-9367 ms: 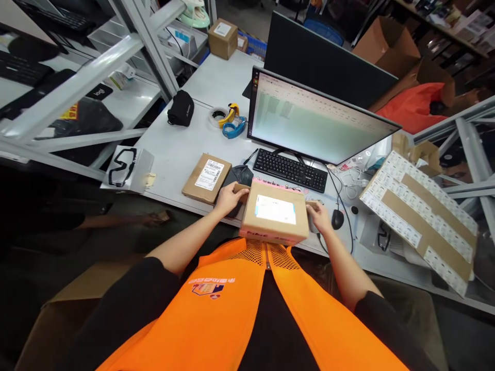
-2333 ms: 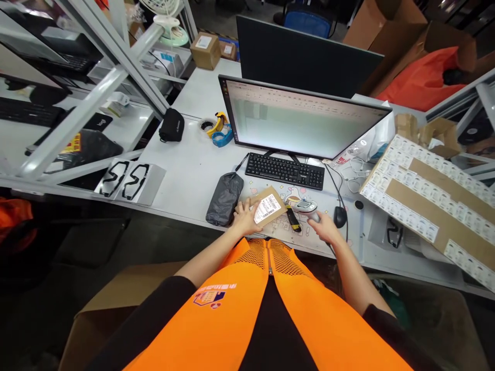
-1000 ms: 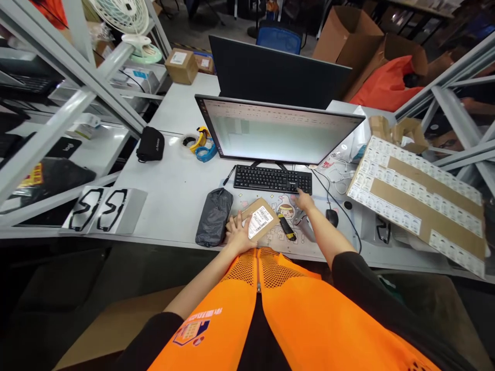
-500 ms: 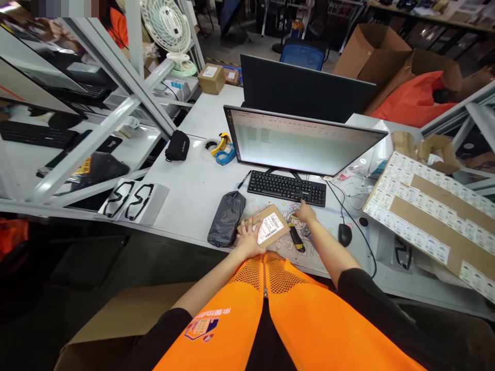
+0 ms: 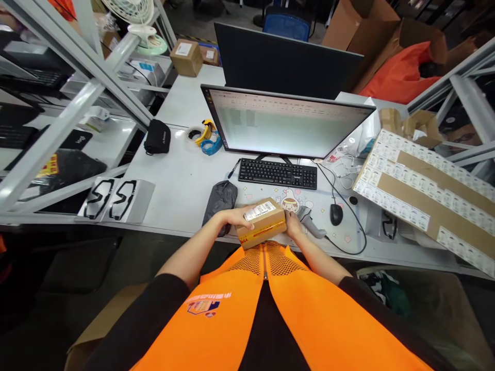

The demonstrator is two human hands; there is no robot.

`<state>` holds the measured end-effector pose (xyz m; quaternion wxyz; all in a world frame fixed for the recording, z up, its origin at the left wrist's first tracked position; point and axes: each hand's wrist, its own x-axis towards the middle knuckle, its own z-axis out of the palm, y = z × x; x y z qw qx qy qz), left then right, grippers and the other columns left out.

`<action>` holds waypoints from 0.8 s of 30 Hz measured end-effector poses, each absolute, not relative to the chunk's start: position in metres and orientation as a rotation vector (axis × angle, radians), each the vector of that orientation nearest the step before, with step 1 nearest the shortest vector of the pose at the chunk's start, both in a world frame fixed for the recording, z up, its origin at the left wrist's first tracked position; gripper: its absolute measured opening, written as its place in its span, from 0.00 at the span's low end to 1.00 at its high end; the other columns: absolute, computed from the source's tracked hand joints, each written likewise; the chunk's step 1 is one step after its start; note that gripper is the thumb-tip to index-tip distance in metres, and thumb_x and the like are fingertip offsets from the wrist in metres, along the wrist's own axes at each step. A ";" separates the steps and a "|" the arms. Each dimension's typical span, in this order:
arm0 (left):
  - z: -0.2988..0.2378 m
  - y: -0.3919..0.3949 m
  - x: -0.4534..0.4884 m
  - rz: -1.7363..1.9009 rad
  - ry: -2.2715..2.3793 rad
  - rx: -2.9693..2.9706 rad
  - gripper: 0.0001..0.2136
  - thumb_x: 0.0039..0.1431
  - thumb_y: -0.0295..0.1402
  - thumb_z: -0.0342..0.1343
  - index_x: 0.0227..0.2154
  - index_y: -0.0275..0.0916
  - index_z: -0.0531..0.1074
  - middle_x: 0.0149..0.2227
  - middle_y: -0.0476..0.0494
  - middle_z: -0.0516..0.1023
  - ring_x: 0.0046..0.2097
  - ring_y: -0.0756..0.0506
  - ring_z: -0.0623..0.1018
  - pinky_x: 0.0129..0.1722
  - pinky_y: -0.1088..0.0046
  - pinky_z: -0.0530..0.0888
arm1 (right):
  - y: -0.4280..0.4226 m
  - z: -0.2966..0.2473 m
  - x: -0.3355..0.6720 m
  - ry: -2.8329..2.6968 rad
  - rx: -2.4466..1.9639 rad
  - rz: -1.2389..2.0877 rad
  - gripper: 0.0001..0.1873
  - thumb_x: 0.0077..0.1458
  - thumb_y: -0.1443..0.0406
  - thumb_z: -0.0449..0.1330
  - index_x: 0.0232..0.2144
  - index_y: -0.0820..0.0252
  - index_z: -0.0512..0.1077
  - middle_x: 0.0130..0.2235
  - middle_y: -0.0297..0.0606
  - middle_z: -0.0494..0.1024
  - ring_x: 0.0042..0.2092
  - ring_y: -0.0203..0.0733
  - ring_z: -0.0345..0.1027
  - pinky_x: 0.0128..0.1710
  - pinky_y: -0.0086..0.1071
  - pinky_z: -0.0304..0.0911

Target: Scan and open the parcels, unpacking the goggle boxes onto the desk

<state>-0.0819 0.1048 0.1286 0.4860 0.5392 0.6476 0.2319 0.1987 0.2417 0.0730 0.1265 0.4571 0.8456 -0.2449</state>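
Observation:
I hold a small cardboard parcel (image 5: 263, 224) with a white barcode label on top, lifted at the desk's front edge just above my orange vest. My left hand (image 5: 235, 217) wraps the parcel's left end. On the other end my right hand (image 5: 294, 224) grips it. A grey barcode scanner (image 5: 312, 226) lies on the patterned desk mat just right of my right hand. A black plastic bag (image 5: 221, 198) rests to the left of the parcel.
Behind the parcel are a black keyboard (image 5: 277, 173), a lit monitor (image 5: 286, 123), and a mouse (image 5: 336, 214) with its cable. Tape rolls (image 5: 204, 137) and a black pouch (image 5: 157, 138) sit at left. A flattened labelled carton (image 5: 425, 190) leans at right. Metal shelving (image 5: 73, 103) flanks the left.
My right hand left the keyboard and came back to the parcel. Both hands raised the parcel off the mat and drew it toward my body, turning its side to me.

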 end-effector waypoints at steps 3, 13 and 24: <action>0.129 0.122 -0.109 0.455 1.350 1.214 0.50 0.39 0.51 0.76 0.68 0.45 0.72 0.65 0.39 0.79 0.62 0.31 0.80 0.61 0.59 0.77 | 0.252 0.068 0.198 2.471 1.475 -0.844 0.34 0.62 0.66 0.59 0.70 0.63 0.65 0.63 0.55 0.72 0.60 0.59 0.71 0.62 0.45 0.66; 0.107 0.113 -0.094 0.902 2.111 1.335 0.24 0.62 0.41 0.61 0.59 0.37 0.76 0.65 0.30 0.75 0.67 0.31 0.74 0.72 0.49 0.67 | 0.284 0.095 0.202 2.171 1.573 -1.840 0.30 0.58 0.63 0.54 0.62 0.59 0.74 0.41 0.41 0.83 0.35 0.45 0.78 0.45 0.42 0.77; 0.099 0.109 -0.066 1.322 2.159 0.934 0.11 0.67 0.32 0.51 0.47 0.39 0.76 0.56 0.36 0.80 0.61 0.40 0.78 0.69 0.57 0.70 | 0.285 0.130 0.194 2.179 1.281 -1.885 0.31 0.65 0.43 0.55 0.57 0.56 0.74 0.24 0.28 0.70 0.22 0.39 0.66 0.25 0.31 0.66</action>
